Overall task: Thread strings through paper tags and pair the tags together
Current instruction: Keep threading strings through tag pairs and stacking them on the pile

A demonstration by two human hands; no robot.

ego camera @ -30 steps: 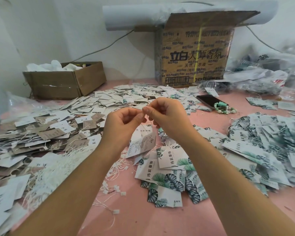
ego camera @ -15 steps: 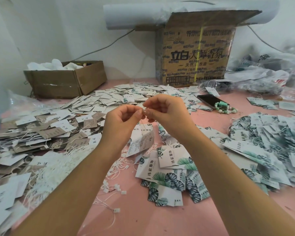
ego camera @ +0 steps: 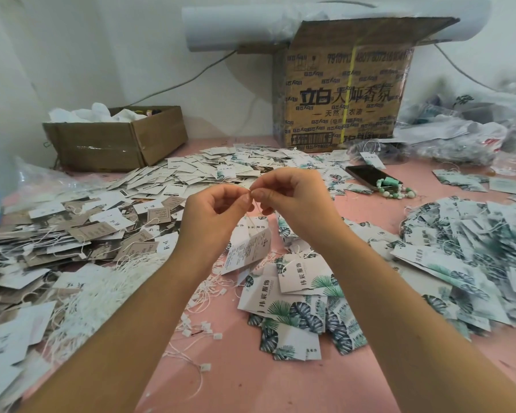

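My left hand [ego camera: 213, 216] and my right hand [ego camera: 295, 201] meet fingertip to fingertip above the pink table, both pinching a thin white string [ego camera: 257, 205]. A pair of white paper tags [ego camera: 246, 251] hangs from that string just below my hands, tilted, printed side toward me. Leaf-printed tags [ego camera: 295, 311] lie in a loose stack under my right forearm. A heap of loose white strings [ego camera: 102, 287] with small clasps lies left of my left forearm.
Grey and white tags [ego camera: 72, 231] cover the left side; strung leaf tags [ego camera: 471, 257] pile at the right. Two cardboard boxes [ego camera: 116, 138] [ego camera: 343, 93] stand at the back. A phone [ego camera: 367, 175] and green bead bracelet [ego camera: 395, 190] lie beyond my right hand. Plastic bags [ego camera: 459, 135] fill the back right.
My hands have stayed together at the string, shifting slightly upward. The hanging tags have swung a little and turned beneath them.
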